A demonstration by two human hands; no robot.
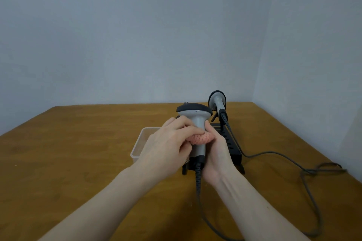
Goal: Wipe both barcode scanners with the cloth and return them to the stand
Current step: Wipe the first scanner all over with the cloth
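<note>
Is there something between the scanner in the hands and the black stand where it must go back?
Nothing visible blocks it. The held scanner is right above the near end of the stand, gripped by the right hand while the left hand presses the pink cloth on its handle. The second scanner sits at the far end.

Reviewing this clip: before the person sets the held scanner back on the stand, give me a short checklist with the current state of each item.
1. Held scanner gripped securely: ok, the right hand wraps its handle.
2. Cloth in contact: ok, the left hand presses the pink cloth against the handle.
3. Wiping of this scanner finished: cannot tell from one picture.
4. Second scanner in place: ok, it sits upright at the far end of the stand.
5. Free slot on the stand: cannot tell, the hands hide the near part.
6. Cables clear of the stand: ok for the grey one trailing right; the held scanner's cable hangs towards the person.
</note>
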